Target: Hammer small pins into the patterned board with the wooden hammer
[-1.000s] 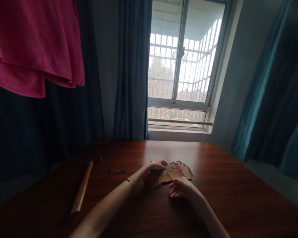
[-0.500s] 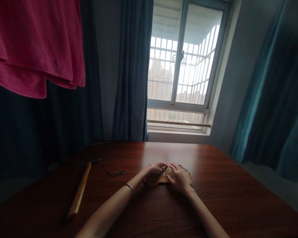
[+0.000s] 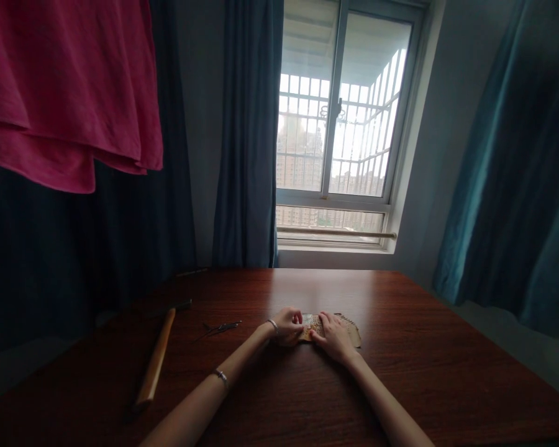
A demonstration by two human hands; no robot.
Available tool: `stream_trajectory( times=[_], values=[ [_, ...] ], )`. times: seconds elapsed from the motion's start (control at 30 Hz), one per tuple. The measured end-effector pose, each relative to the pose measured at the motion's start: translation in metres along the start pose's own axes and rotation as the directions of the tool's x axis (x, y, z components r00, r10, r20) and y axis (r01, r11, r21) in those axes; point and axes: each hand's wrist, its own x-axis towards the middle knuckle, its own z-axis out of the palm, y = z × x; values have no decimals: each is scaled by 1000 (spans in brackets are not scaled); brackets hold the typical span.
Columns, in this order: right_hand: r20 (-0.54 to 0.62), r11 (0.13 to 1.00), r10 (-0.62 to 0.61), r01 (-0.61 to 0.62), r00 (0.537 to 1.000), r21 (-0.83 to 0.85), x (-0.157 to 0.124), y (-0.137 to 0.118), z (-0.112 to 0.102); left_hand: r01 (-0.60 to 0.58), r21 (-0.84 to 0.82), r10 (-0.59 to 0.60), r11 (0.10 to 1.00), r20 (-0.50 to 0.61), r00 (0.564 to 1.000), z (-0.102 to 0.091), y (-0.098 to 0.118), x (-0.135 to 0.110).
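A flat tan piece (image 3: 353, 331) with a speckled, holed pattern and a row of dark slits along its far right edge lies on the table. Across its middle rests my right hand (image 3: 334, 338), fingers stretched out and lying flat. At the piece's left edge is my left hand (image 3: 289, 324), its fingers curled in a pinch. Whatever those fingertips hold, if anything, is too small to make out. Part of the piece is hidden under my right hand.
On the left of the brown wooden table (image 3: 428, 372) lies a hammer (image 3: 157, 360) with a wooden handle and dark head. A small heap of thin dark metal pieces (image 3: 221, 328) sits between it and my left arm. A thin stick-like thing (image 3: 192, 272) is at the far left edge.
My left hand has shifted left, from over the patterned piece to its left edge, uncovering more of it. My right hand stays on the piece, a little further left.
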Motion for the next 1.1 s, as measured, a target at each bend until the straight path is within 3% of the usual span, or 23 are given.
stream_trajectory(
  times=[0.23, 0.43, 0.67, 0.73, 0.87, 0.93, 1.0, 1.1],
  values=[
    [-2, 1000, 2, -2, 1000, 12, -1, 1, 2, 14, 52, -9, 999, -91, 996, 6, -5, -12],
    [6, 999, -26, 26, 1000, 31, -1, 2, 3, -1, 64, 16, 998, -235, 972, 15, -7, -24],
    [17, 1000, -14, 13, 1000, 29, -3, 2, 3, 7, 30, 2, 1000, -286, 958, 13, 2, -32],
    [20, 1000, -10, 10, 1000, 28, -3, 1, 3, -4, -23, -2, 1000, -257, 967, 10, 4, -36],
    [40, 1000, 2, -3, 999, 29, -3, 2, 2, 57, -152, -81, 987, -151, 985, -9, 0, -51],
    [46, 1000, 10, -11, 999, 29, -3, 3, 1, 154, -133, -176, 979, -171, 969, -27, -5, -64],
    [38, 999, 11, -13, 999, 37, -3, 3, 1, 264, -19, -261, 964, -229, 938, -51, -15, -81],
    [1, 998, -9, 9, 1000, 64, -3, 3, 1, 519, 124, -480, 845, -249, 841, -89, -34, -112]
  ],
)
